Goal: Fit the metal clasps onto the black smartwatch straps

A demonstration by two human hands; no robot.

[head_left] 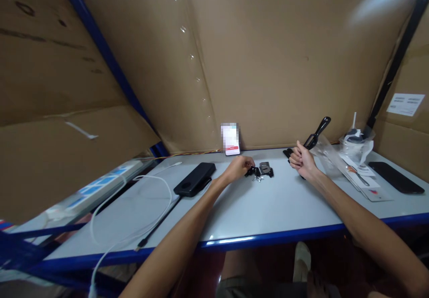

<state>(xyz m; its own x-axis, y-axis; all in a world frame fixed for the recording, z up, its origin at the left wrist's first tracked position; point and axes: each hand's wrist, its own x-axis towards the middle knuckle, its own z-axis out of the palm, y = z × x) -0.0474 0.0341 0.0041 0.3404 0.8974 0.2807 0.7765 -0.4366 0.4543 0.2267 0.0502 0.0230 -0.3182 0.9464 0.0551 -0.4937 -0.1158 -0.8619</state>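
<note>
While right hand [301,160] grips black tool [321,128] | left hand [239,167] at black parts [257,171], grip unclear | carton label [405,104] unreadable

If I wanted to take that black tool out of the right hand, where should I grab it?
Probably by its rounded top end, coming from above. The black tool leans up and to the right, so that end sticks out free, while the right hand closes around it lower down.
</note>
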